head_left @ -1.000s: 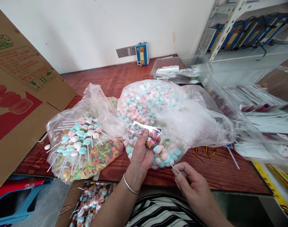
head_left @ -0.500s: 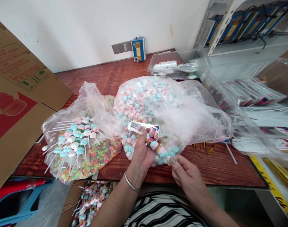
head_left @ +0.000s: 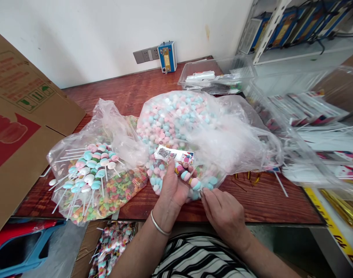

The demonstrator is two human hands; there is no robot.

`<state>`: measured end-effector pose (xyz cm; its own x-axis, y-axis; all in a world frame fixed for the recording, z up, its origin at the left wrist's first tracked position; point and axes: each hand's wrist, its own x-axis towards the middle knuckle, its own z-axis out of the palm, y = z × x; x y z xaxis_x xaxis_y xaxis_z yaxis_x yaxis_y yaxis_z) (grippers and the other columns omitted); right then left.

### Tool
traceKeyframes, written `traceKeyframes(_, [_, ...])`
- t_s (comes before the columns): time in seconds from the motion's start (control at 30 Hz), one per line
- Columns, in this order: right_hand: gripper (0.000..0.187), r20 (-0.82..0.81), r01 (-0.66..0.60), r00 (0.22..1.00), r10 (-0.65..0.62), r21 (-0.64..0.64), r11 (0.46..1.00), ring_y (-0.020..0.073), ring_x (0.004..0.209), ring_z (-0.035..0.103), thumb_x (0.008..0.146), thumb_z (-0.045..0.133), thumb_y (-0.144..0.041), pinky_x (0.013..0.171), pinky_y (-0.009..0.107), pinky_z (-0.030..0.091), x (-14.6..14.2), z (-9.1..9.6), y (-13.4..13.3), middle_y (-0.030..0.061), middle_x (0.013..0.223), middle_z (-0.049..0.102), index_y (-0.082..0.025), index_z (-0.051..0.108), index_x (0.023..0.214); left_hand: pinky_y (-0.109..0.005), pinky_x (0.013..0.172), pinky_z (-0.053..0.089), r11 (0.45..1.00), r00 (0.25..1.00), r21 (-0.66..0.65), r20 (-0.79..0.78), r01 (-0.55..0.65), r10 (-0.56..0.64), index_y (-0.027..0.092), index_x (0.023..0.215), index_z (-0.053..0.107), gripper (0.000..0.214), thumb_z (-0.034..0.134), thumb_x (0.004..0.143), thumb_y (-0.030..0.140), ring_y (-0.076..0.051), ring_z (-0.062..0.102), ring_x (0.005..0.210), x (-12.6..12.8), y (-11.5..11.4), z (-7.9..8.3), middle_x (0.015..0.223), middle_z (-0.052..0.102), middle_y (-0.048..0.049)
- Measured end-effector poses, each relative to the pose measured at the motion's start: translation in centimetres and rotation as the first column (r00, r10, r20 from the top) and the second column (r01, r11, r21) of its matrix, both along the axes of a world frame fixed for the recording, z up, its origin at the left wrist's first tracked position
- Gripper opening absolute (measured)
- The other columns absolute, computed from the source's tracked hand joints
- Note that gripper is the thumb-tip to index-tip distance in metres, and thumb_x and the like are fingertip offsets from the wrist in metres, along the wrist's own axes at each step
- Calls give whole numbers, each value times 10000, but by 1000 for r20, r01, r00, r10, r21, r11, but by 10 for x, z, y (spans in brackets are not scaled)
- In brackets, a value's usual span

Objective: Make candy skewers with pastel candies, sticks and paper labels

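My left hand (head_left: 173,189) is closed around a candy skewer (head_left: 186,175) with pink, blue and yellow pieces in a row. A printed label card (head_left: 174,155) sticks up past its thumb. My right hand (head_left: 224,210) is closed, its fingertips pinching at the skewer's lower right end; the exact spot is partly hidden. Behind both hands lies a large clear bag of pink, blue and white candies (head_left: 167,119). To the left, a second clear bag of colourful candy rings (head_left: 124,189) has several candies on white sticks (head_left: 92,166) lying on top.
A cardboard box (head_left: 26,112) stands at the left. Clear trays (head_left: 217,63) sit at the back and right, holding labels and white sticks (head_left: 321,141). Gold twist ties (head_left: 251,178) lie near the front edge. Wrapped candies (head_left: 114,243) fill a box below the table.
My right hand has moved left and closed in on the end of the candy skewer. The label card now lies flatter toward me. The whole view has shifted slightly.
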<state>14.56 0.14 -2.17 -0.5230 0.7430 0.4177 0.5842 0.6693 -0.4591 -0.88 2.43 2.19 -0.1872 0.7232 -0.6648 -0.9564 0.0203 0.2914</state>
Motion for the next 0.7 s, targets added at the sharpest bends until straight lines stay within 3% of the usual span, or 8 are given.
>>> traceKeyframes(0.13, [241, -224, -65, 974, -28, -399, 914, 145, 586, 476, 930, 512, -290, 576, 282, 335, -7, 4, -2, 39, 647, 588, -181, 628, 749, -285, 626, 518, 1000, 998, 6, -64, -26, 26, 162, 663, 539, 372, 551, 883, 461, -127, 559, 578, 6, -1, 0, 636, 555, -12])
traceKeyframes(0.17, [254, -329, -116, 940, -94, -565, 817, 130, 558, 455, 932, 508, -329, 546, 266, 333, -9, 6, -3, 17, 623, 552, -183, 603, 747, -282, 630, 519, 999, 996, 31, -84, -34, 37, 162, 679, 544, 352, 557, 884, 448, -124, 558, 580, 8, -2, -1, 640, 557, -10])
traceKeyframes(0.23, [278, -480, -285, 824, -301, -811, 511, 89, 462, 334, 920, 520, -417, 453, 228, 273, -14, 8, -4, -49, 545, 426, -187, 564, 770, -280, 642, 524, 995, 995, 99, -90, -33, 42, 162, 700, 552, 337, 565, 880, 447, -122, 559, 586, 11, -3, -4, 646, 560, -7])
traceKeyframes(0.3, [307, -511, -453, 705, -491, -858, 242, 59, 419, 177, 876, 578, -474, 399, 203, 167, -17, 8, -4, -106, 498, 286, -188, 542, 771, -293, 671, 536, 989, 998, 147, -66, 12, -3, 156, 716, 568, 344, 574, 870, 464, -130, 576, 610, 11, -5, -9, 665, 574, -16])
traceKeyframes(0.33, [314, -506, -503, 666, -548, -847, 172, 50, 419, 138, 845, 623, -478, 393, 197, 133, -18, 7, -3, -119, 491, 254, -185, 539, 770, -301, 685, 543, 988, 997, 150, -68, 40, -30, 150, 730, 583, 333, 587, 865, 454, -138, 592, 630, 10, -6, -11, 687, 592, -26])
traceKeyframes(0.47, [336, -491, -516, 618, -614, -842, 153, 31, 425, 141, 764, 737, -437, 392, 191, 108, -14, 3, 0, -121, 492, 276, -167, 542, 732, -317, 788, 551, 985, 983, 166, -184, 42, -10, 138, 914, 654, 108, 654, 821, 193, -179, 660, 857, -5, -5, -15, 975, 679, -83])
traceKeyframes(0.57, [334, -501, -540, 610, -614, -830, 140, 24, 419, 145, 763, 742, -437, 391, 188, 118, -12, 8, 2, -120, 492, 282, -151, 570, 747, -323, 853, 538, 974, 984, 227, -175, 10, 31, 168, 992, 659, 229, 648, 783, 76, -164, 657, 893, -14, -2, -14, 971, 671, -51])
traceKeyframes(0.7, [286, -496, -689, 566, -658, -723, -47, 13, 394, 132, 822, 685, -421, 380, 176, 157, -9, 20, 3, -118, 509, 310, -154, 587, 800, -271, 768, 539, 971, 991, 237, -135, 16, 16, 154, 916, 652, 86, 643, 833, 175, -89, 585, 641, -13, 2, -9, 712, 556, 15])
